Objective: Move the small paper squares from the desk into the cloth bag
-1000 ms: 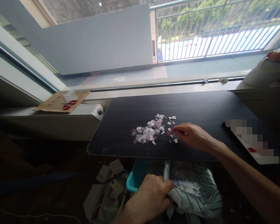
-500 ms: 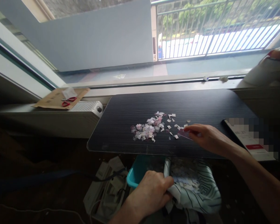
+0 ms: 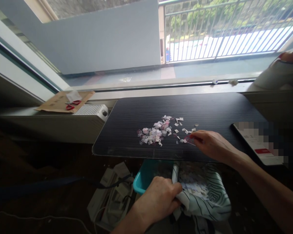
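Note:
My right hand [image 3: 210, 143] pinches a thin, clear pinkish plastic card [image 3: 189, 139] over the dark tabletop [image 3: 210, 110]. The card's lower edge is close to a few loose scraps; whether it touches the table I cannot tell. Left of it lies a heap of small white and pink paper or plastic scraps [image 3: 156, 131]. Below the table's front edge, my left hand [image 3: 161, 196] grips the rim of a striped cloth bag [image 3: 218, 195]. Many pale scraps lie inside the bag. Beside it stands a turquoise bin [image 3: 141, 182], partly hidden by my left hand.
A phone-like device [image 3: 261, 146] with a blurred screen lies at the table's right. On the left sill are red-handled scissors [image 3: 70, 105] and a brown envelope [image 3: 53, 102]. A box of odds and ends [image 3: 114, 201] stands on the floor, lower left.
My right hand has moved slightly left with the plastic card, which is tilted more and now meets a white scrap. My left hand keeps its hold on the bag.

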{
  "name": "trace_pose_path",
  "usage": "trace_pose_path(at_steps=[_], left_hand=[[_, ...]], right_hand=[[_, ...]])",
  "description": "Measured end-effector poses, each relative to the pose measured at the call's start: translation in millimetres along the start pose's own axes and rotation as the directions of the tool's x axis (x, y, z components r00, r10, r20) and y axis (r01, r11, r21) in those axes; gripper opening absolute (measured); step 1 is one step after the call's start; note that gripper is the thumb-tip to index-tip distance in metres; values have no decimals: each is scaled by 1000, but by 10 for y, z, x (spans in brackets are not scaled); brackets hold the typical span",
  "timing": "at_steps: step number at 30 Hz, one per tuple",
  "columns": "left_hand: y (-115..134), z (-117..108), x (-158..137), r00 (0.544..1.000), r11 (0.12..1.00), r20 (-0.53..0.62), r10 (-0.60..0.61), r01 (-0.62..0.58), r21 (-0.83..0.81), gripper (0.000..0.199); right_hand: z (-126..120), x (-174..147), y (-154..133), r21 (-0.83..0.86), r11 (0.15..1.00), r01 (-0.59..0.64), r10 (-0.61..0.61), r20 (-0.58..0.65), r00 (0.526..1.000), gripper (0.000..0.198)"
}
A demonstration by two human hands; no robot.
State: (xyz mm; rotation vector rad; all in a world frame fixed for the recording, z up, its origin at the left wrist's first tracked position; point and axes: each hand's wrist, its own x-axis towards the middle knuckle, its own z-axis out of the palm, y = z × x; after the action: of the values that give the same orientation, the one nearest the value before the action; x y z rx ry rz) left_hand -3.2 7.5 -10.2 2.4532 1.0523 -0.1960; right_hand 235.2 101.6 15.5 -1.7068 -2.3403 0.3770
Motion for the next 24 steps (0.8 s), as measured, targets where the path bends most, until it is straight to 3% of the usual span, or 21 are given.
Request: trace_pose_path(at_steps=[3, 7, 12, 17, 24], left_hand=[[8, -15, -3, 1000, 1000, 1, 10, -10, -2, 10], [17, -39, 14, 1000, 1000, 17, 13, -12, -4, 10], [27, -37, 47, 1000, 1000, 5, 26, -26, -14, 11], [50, -21, 66, 999, 999, -7, 41, -41, -12, 10], [60, -22, 56, 999, 999, 5, 37, -37, 0, 12]], right_hand=[[-8, -3, 25, -61, 998, -16, 14, -24, 1000, 27], [-4, -44, 36, -19, 1000, -8, 7, -57, 998, 28], [19, -114, 53, 23, 999, 26, -26, 8, 1000, 28], [10, -41, 105, -105, 990, -95, 87, -77, 993, 29], [-5, 117, -117, 10, 1000, 10, -11, 54, 999, 29]])
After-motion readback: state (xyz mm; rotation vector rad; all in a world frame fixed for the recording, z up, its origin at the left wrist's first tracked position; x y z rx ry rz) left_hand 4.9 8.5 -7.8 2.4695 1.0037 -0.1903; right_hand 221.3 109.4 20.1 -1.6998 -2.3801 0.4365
